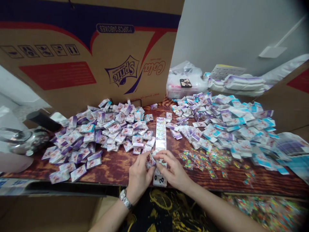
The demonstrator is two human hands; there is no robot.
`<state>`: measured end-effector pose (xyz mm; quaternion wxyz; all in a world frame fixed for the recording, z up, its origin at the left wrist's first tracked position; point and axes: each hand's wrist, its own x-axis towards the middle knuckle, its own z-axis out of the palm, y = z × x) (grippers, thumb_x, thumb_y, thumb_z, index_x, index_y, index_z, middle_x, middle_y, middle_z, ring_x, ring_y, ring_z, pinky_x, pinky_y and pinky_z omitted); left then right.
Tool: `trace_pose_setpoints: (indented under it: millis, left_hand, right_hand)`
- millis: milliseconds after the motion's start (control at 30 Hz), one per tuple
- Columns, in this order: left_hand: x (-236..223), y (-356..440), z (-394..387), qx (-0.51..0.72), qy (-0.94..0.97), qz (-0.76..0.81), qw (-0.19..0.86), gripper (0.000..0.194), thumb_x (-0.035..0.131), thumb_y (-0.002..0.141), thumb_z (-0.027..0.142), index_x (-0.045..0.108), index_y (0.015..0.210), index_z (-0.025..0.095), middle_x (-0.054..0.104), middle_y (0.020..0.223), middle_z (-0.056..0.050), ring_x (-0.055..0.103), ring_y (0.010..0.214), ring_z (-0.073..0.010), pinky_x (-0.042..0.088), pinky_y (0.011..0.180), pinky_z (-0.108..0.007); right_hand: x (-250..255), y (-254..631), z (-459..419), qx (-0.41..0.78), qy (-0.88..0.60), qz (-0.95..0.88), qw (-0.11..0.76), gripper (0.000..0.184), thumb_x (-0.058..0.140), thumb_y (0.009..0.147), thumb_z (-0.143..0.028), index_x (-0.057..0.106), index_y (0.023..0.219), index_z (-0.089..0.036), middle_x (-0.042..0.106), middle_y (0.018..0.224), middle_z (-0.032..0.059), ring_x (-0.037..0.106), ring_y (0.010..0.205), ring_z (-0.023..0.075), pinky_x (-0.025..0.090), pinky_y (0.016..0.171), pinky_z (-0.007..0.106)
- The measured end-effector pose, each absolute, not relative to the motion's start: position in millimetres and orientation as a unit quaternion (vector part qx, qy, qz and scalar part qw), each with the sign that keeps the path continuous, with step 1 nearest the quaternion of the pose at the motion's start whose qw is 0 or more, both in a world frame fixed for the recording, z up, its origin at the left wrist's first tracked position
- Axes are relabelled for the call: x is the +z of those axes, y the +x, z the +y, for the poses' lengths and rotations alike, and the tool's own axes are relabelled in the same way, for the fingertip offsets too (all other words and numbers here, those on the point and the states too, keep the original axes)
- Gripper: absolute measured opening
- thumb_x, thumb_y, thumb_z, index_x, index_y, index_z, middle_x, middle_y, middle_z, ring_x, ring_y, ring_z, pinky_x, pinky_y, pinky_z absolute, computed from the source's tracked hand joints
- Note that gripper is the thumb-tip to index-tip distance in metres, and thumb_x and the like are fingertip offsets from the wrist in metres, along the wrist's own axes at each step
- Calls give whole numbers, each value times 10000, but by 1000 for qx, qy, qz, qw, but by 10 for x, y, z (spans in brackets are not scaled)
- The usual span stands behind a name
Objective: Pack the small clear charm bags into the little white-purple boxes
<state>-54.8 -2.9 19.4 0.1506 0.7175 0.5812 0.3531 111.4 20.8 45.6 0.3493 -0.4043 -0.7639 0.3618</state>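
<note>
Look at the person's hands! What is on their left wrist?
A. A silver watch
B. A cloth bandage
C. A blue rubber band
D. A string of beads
A: a silver watch with a metal link band wraps the wrist just behind the left hand.

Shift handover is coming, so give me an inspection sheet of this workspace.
Surface: wood-grain tabletop, with packets spread across it.
Job's things: left hand pinches a small white-and-purple packet; right hand is at it too, beside a long printed card strip.
Clutter: heaps of white-and-purple packets, blue-and-white packets, small clear sachets of colourful pieces.
Grippers: bare hands; wristwatch on the left wrist.
Cables: nothing seen.
Surroundings: Sprite Cola carton, metal kettle, phone on plastic bags.
</note>
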Motion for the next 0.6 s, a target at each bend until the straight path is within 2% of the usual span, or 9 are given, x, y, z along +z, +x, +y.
trace_pose_setpoints:
  millis: [167, 333, 400, 533, 600]
  left_hand:
    - [244, -523, -31, 349, 724, 575, 156, 470, 530, 789, 139, 416, 1238, 217, 583, 1096, -64, 598, 945, -185, 507, 790, -289]
    - [266, -507, -37, 339, 752, 547, 144, 513, 497, 831, 153, 350, 1317, 230, 561, 1123, -80, 593, 964, -178, 519, 779, -273]
    - [275, -510, -37, 346, 756, 535, 150, 503, 493, 831, 141, 359, 1307, 233, 550, 1137, -80, 583, 989, -175, 518, 797, -273]
    - [274, -524, -34, 347, 766, 513, 171, 454, 501, 828, 136, 397, 1259, 234, 540, 1159, -79, 566, 1022, -175, 513, 823, -286]
    - [259, -528, -31, 343, 770, 509, 176, 426, 506, 827, 136, 415, 1232, 229, 541, 1160, -79, 564, 1028, -177, 510, 833, -295]
  right_hand:
    - [523, 1197, 253, 363, -361, -800, 312, 283, 483, 888, -206, 560, 1160, -218, 491, 1125, 91, 473, 1096, 203, 412, 947, 364]
    - [578, 1207, 288, 383, -365, -783, 326, 201, 470, 898, -202, 625, 1024, -224, 502, 1072, 72, 500, 1047, 188, 419, 922, 348]
    - [546, 1182, 293, 432, -391, -731, 355, 176, 519, 873, -225, 603, 1028, -228, 513, 1060, 61, 512, 1025, 186, 428, 903, 342]
    - [453, 1114, 283, 629, -396, -540, 394, 396, 643, 779, -269, 483, 1141, -247, 564, 994, 30, 560, 902, 160, 472, 774, 289]
    - [438, 1087, 268, 698, -383, -458, 395, 427, 674, 747, -264, 480, 1126, -249, 581, 944, 6, 570, 840, 137, 463, 739, 261]
